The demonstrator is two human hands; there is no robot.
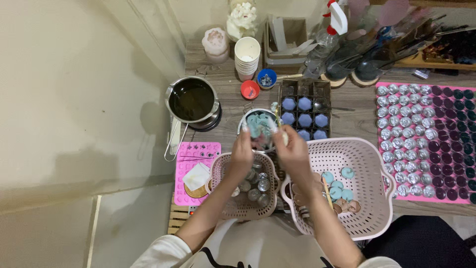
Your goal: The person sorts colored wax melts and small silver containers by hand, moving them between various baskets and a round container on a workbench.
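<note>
A person's left hand (243, 149) and right hand (290, 149) meet above a small metal pot (255, 130) of pale-blue wax shapes, fingers (246, 130) pinched nearly closed; what they grip is too small to tell. The pot sits mid-worktop (228, 79), between a dark-filled saucepan (192, 99) and a blue-filled mould tray (303, 111). Two pink baskets (364, 186) flank the wrists, beside a cream wall.
</note>
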